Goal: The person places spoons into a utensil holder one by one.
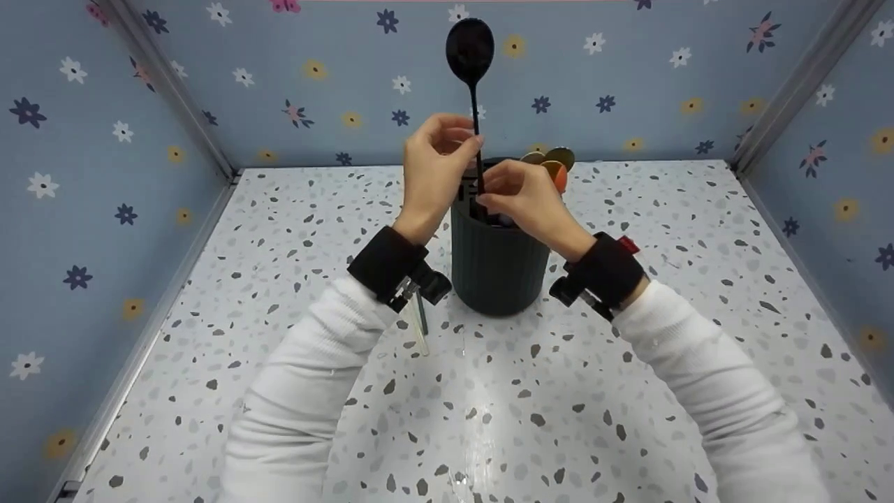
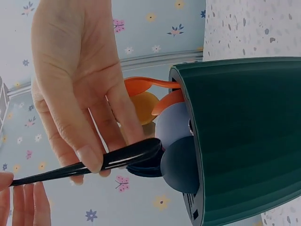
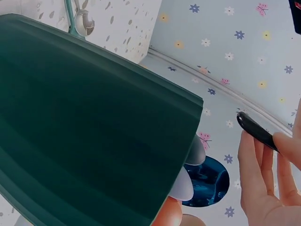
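Note:
A black spoon (image 1: 470,52) stands upright with its bowl on top. My left hand (image 1: 436,164) pinches its thin handle partway up. Lower down, close over the rim of a dark green ribbed utensil holder (image 1: 499,269), my right hand (image 1: 527,199) pinches the same handle. In the left wrist view the thicker end of the black handle (image 2: 127,157) lies just outside the holder's opening. Several spoon heads stick out there, among them an orange spoon (image 2: 136,85), a lavender one (image 2: 174,126) and a dark teal one (image 2: 180,165).
Two thin sticks (image 1: 419,328), one pale and one dark, lie on the speckled table (image 1: 503,419) left of the holder, partly hidden by the left wrist strap. Gold spoon heads (image 1: 561,158) rise at the holder's back right. Flower-patterned panels (image 1: 265,42) enclose the back and sides.

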`<state>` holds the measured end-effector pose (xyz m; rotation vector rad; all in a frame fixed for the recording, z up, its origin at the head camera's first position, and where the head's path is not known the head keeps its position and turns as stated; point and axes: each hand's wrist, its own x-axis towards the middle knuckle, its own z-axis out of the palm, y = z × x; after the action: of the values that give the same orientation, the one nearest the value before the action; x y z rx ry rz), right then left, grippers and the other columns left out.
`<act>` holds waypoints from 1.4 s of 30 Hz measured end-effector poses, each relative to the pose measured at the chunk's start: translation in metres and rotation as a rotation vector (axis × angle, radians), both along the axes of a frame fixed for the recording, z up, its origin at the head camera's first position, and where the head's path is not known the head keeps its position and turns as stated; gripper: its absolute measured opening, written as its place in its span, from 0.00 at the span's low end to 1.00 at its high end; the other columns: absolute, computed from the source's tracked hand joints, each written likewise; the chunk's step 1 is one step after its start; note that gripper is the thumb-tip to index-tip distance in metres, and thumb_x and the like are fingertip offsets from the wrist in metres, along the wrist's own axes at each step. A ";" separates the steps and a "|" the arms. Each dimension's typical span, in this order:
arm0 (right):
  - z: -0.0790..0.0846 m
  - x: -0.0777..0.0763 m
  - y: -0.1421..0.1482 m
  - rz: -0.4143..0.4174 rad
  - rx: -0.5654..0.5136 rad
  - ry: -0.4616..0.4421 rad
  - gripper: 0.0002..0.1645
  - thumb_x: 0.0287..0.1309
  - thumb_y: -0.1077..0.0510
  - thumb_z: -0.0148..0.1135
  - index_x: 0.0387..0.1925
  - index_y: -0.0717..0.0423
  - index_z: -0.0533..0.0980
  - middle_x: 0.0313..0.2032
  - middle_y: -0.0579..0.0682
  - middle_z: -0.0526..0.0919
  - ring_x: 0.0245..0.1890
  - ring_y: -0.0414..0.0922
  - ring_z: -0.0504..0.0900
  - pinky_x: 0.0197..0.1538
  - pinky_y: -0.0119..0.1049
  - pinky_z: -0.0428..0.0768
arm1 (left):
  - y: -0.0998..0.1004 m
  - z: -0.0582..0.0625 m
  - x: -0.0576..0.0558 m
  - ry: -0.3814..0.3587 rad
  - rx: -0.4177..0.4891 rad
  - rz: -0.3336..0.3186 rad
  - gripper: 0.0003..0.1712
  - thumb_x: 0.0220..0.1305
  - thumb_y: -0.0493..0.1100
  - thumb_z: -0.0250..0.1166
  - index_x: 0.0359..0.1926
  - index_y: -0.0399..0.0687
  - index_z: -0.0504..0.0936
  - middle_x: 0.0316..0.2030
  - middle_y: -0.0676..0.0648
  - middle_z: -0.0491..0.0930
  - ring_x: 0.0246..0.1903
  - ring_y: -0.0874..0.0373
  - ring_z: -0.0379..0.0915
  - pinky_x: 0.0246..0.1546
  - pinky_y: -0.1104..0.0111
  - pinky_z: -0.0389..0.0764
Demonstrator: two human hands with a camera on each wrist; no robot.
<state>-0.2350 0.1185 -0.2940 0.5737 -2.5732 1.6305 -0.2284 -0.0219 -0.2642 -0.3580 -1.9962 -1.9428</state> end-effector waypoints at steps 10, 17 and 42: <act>-0.007 -0.008 -0.004 -0.051 -0.013 0.056 0.10 0.52 0.68 0.62 0.38 0.68 0.77 0.38 0.61 0.82 0.35 0.43 0.81 0.37 0.25 0.79 | 0.000 -0.011 -0.007 -0.003 -0.016 0.026 0.09 0.57 0.31 0.61 0.40 0.35 0.77 0.32 0.41 0.79 0.30 0.57 0.73 0.35 0.68 0.81; -0.011 -0.009 -0.007 -0.075 -0.039 0.086 0.09 0.52 0.68 0.61 0.38 0.68 0.78 0.37 0.61 0.82 0.32 0.39 0.80 0.38 0.25 0.80 | -0.001 -0.013 -0.009 -0.010 0.005 0.029 0.09 0.56 0.31 0.61 0.40 0.34 0.77 0.31 0.42 0.79 0.30 0.58 0.74 0.35 0.71 0.80; -0.018 -0.001 0.000 -0.017 -0.126 -0.003 0.09 0.52 0.70 0.60 0.37 0.71 0.76 0.37 0.62 0.82 0.30 0.38 0.81 0.37 0.29 0.83 | -0.023 -0.047 -0.017 -0.111 0.097 0.093 0.06 0.59 0.29 0.58 0.38 0.30 0.78 0.30 0.39 0.78 0.26 0.56 0.75 0.32 0.69 0.83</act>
<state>-0.2363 0.1186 -0.3121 0.5393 -2.4474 1.7734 -0.2457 -0.0448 -0.3111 -0.1336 -1.9391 -2.0320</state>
